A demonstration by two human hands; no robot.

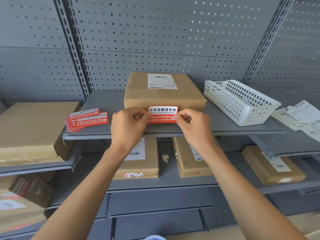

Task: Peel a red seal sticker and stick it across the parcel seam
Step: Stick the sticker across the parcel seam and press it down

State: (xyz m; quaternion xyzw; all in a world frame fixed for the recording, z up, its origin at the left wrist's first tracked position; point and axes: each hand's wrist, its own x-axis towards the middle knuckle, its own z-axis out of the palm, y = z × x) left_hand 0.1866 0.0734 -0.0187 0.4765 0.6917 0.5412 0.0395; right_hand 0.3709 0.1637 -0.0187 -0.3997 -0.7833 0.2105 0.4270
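Note:
A flat brown cardboard parcel (pixel 164 96) with a white shipping label lies on the grey shelf (pixel 107 103). In front of its near side I hold a red seal sticker (pixel 162 114) with white and black print. My left hand (pixel 129 126) pinches the sticker's left edge and my right hand (pixel 193 126) pinches its right edge. The sticker's upper part overlaps the parcel's front face; whether it touches is unclear. A stack of red seal stickers (pixel 87 119) lies on the shelf left of my hands.
A white plastic mesh basket (pixel 240 103) stands right of the parcel. Loose paper labels (pixel 301 116) lie at far right. A large brown box (pixel 32 129) sits on the left shelf. More parcels (pixel 190 161) lie on the lower shelf. Perforated grey panel behind.

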